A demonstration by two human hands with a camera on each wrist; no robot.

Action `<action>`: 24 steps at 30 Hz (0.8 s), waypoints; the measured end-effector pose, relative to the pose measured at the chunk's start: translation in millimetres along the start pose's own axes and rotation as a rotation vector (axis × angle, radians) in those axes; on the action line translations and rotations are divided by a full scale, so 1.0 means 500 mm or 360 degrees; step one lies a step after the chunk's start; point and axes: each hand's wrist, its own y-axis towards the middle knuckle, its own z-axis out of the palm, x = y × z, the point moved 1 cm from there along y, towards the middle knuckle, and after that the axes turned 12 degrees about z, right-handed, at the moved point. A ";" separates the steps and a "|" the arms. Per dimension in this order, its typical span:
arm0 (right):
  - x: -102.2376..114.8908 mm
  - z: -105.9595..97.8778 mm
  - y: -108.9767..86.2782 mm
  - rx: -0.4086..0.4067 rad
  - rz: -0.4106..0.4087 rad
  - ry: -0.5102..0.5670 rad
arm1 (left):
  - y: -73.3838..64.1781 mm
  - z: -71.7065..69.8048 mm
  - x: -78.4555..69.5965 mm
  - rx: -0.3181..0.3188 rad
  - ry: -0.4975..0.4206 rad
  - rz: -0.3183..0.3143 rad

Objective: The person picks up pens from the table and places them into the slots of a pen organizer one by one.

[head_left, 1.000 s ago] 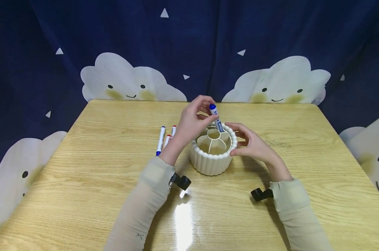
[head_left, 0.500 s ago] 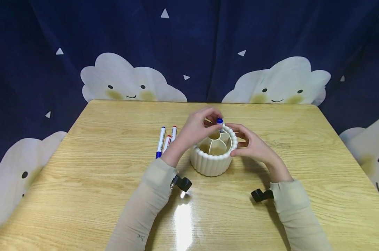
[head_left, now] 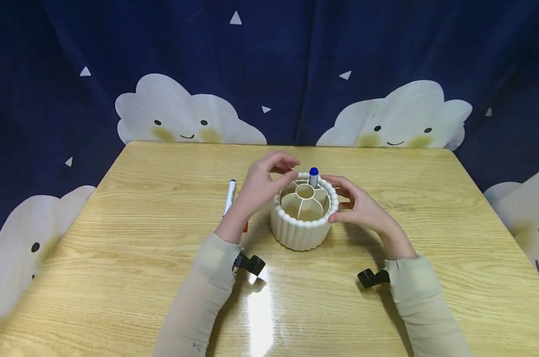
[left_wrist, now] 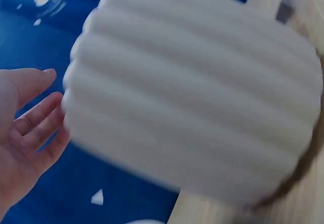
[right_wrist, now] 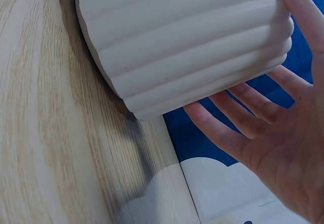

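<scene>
A cream, ribbed pen holder (head_left: 299, 233) with a beaded rim and inner dividers stands on the table. One marker with a blue cap (head_left: 313, 178) stands upright in its back compartment. My right hand (head_left: 363, 206) holds the holder's right side, thumb at the front of the rim and fingers behind; the ribbed wall (right_wrist: 187, 37) fills much of the right wrist view. My left hand (head_left: 262, 183) hovers at the holder's left back edge, thumb and fingers apart with nothing between them. In the left wrist view, that hand (left_wrist: 25, 128) appears beside the rim.
Left of the holder, a white marker (head_left: 230, 196) lies on the wooden table (head_left: 153, 238). Red-capped markers there are mostly hidden by my left wrist. A dark blue curtain (head_left: 287, 59) with cloud prints hangs behind the table.
My left hand lowered the blue-capped marker into the pen holder, let go of it and moved back to the left. My right hand stayed on the holder.
</scene>
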 end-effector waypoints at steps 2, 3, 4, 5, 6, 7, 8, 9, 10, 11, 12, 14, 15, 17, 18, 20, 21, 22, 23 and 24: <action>0.000 0.000 0.000 -0.0003 -0.0002 0.0001 | -0.013 -0.021 0.010 -0.0099 0.0025 0.0006; 0.000 -0.001 0.000 -0.0005 0.0000 0.0002 | -0.019 -0.032 0.018 -0.0141 0.0045 -0.0002; 0.001 -0.001 0.000 -0.0005 0.0000 0.0003 | -0.026 -0.044 0.025 -0.0177 0.0073 -0.0016; 0.001 -0.002 0.000 -0.0003 0.0001 0.0004 | -0.033 -0.055 0.034 -0.0200 0.0102 -0.0049; 0.001 -0.002 0.000 -0.0003 0.0002 0.0003 | -0.040 -0.066 0.043 -0.0216 0.0137 -0.0087; 0.001 -0.002 0.000 0.0000 0.0005 0.0006 | -0.048 -0.076 0.053 -0.0230 0.0167 -0.0143; 0.001 -0.002 0.000 0.0002 0.0007 0.0009 | -0.056 -0.085 0.063 -0.0235 0.0204 -0.0206; 0.001 -0.002 0.000 0.0005 0.0011 0.0012 | -0.064 -0.093 0.071 -0.0237 0.0231 -0.0268; 0.001 -0.002 0.000 0.0009 0.0011 0.0013 | -0.071 -0.100 0.079 -0.0239 0.0258 -0.0326; 0.001 -0.002 0.000 0.0009 0.0010 0.0012 | -0.077 -0.106 0.088 -0.0237 0.0285 -0.0377; 0.001 -0.002 -0.001 0.0005 0.0010 0.0011 | -0.082 -0.110 0.097 -0.0237 0.0308 -0.0424; 0.000 -0.002 -0.002 -0.0001 0.0003 0.0008 | -0.090 -0.117 0.112 -0.0235 0.0354 -0.0498; 0.000 -0.002 -0.003 -0.0002 -0.0003 0.0007 | -0.093 -0.119 0.120 -0.0233 0.0377 -0.0528; -0.001 -0.002 -0.002 -0.0004 -0.0010 -0.0003 | -0.101 -0.122 0.135 -0.0204 0.0435 -0.0608; -0.002 -0.002 -0.002 -0.0003 -0.0010 -0.0002 | -0.105 -0.123 0.142 -0.0177 0.0471 -0.0659; -0.002 -0.002 -0.001 0.0006 -0.0014 -0.0005 | -0.113 -0.123 0.153 -0.0104 0.0526 -0.0760; -0.003 -0.002 0.000 0.0006 -0.0011 -0.0006 | -0.116 -0.123 0.159 -0.0059 0.0546 -0.0809; -0.003 -0.002 0.001 0.0005 -0.0008 -0.0009 | -0.119 -0.122 0.164 -0.0011 0.0569 -0.0852; -0.003 -0.003 0.001 0.0005 -0.0009 -0.0011 | -0.122 -0.120 0.167 0.0032 0.0591 -0.0891; -0.003 -0.003 0.002 0.0004 -0.0006 -0.0012 | -0.123 -0.119 0.170 0.0068 0.0615 -0.0921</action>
